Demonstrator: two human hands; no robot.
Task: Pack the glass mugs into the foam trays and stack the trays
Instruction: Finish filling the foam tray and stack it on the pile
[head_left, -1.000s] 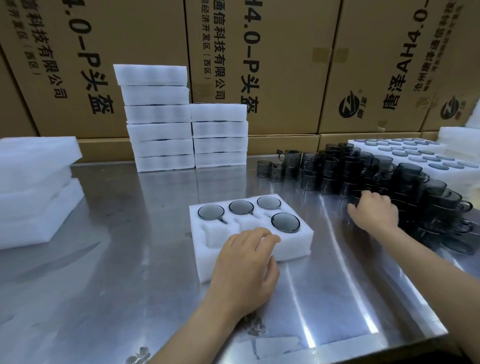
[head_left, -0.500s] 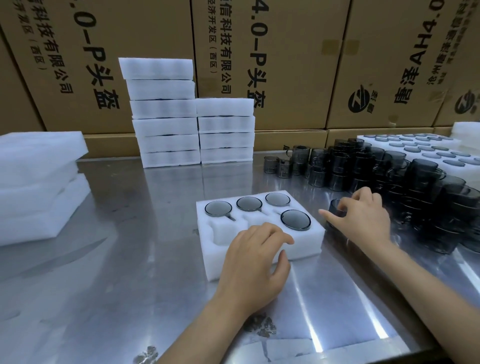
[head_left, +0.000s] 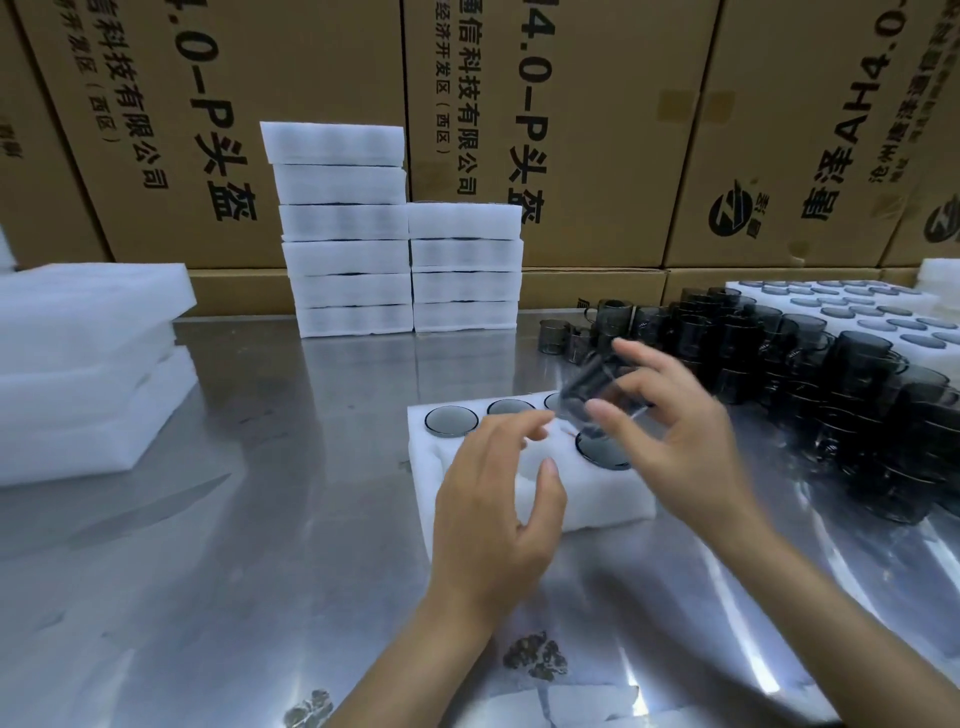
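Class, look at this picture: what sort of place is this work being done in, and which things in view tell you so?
Probably a packing area in a warehouse or factory. Printed cardboard cartons line the back wall, filled foam trays stand stacked on a steel table, and a large batch of dark glass mugs waits beside the tray being filled.

A right hand (head_left: 691, 441) held a smoky glass mug (head_left: 597, 395), tilted and blurred, above a white foam tray (head_left: 587, 493) on a steel table (head_left: 260, 545). The left hand (head_left: 493, 514) hovered over the tray's near side with fingers loosely spread. Dark mugs (head_left: 831, 395) crowded the right; stacked trays (head_left: 400, 249) stood before cardboard boxes (head_left: 571, 130).
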